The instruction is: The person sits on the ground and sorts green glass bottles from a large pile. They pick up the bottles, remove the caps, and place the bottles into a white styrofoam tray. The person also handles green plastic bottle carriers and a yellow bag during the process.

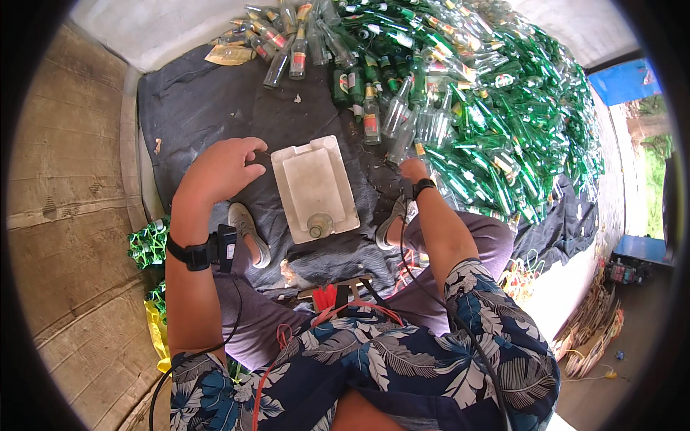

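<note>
My left hand (229,167) hangs over the dark ground sheet, left of a white foam box lid (315,186), its fingers apart and nothing in them. On the near end of the lid stands a glass bottle (319,225), clear or pale green, its mouth towards me. My right hand (414,169) is at the near edge of the bottle heap, next to a clear glass bottle (403,141) and one with a yellow neck label (420,150). Its fingers are mostly hidden, so whether it grips either bottle is unclear.
A large heap of green and clear glass bottles (501,102) spreads ahead and to the right. Brown cardboard (81,215) lines the left side. Netted green bottles (148,245) lie beside it. Pink plastic string (366,307) crosses my lap. My shoes flank the lid.
</note>
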{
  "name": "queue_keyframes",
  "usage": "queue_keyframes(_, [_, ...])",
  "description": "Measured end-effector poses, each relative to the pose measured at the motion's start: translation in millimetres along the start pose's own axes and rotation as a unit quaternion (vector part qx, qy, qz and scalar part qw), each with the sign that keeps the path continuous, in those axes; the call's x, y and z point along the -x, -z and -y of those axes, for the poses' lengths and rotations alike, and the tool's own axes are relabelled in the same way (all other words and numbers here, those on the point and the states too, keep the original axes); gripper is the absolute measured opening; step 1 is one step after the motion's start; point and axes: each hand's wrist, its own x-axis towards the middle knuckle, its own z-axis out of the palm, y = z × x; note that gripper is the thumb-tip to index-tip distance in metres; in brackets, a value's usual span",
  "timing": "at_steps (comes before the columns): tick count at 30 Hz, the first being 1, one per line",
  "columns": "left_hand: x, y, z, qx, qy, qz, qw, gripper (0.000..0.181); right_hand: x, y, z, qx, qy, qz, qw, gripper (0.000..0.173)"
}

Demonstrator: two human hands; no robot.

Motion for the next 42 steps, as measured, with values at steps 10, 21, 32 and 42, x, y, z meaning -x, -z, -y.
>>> queue_keyframes(10, [-15.2,3.2,-6.8,0.035,0.018,-0.015,0.999,0.043,24.6,-10.7,-47.9,-0.326,-0.542,-0.016,0.775,0.051])
queue_keyframes(21, [-31.1,-9.1,16.7,-0.017,-0.023,-0.030,0.999,0.042,23.9,16.2,-25.9,-0.252,-0.506,0.082,0.820,0.085])
queue_keyframes(32, [-20.9,-9.5,24.6,-0.041,-0.068,-0.059,0.995,0.039,50.6,68.2,-38.1,-0.291,-0.454,-0.087,0.837,0.081])
queue_keyframes(42, [-43.0,-19.1,-11.6,0.004,-0.252,-0.194,0.948,0.033,89.7,320.4,40.5,-0.289,-0.089,-0.249,0.920,0.067])
